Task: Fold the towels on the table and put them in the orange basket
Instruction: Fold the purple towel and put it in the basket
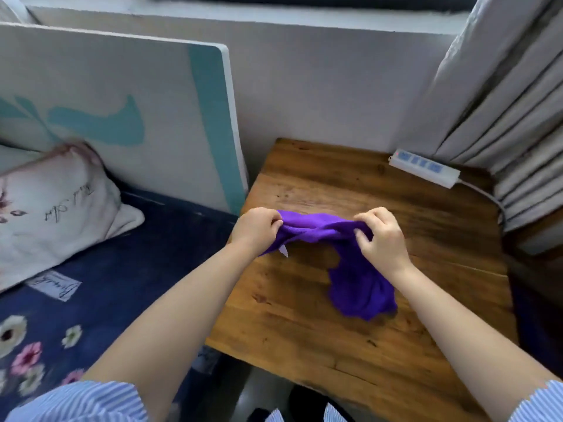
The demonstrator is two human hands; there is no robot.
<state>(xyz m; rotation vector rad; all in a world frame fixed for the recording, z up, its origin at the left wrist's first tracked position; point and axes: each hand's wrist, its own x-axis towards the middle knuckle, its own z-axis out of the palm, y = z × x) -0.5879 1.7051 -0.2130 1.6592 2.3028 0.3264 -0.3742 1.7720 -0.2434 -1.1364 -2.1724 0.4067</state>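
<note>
Purple towel (356,278): bunched and twisted, top edge lifted over the wooden counter (304,330), lower end slumped on it, well short of the power strip (425,167).
Risk, as judged: the twist may stay in, giving a crooked fold; a loosened pinch would drop an end.
Left hand (256,229): grip pinched on left end.
Right hand (380,236): grip pinched on right end, fingers curled.
Orange basket: not in view.
</note>
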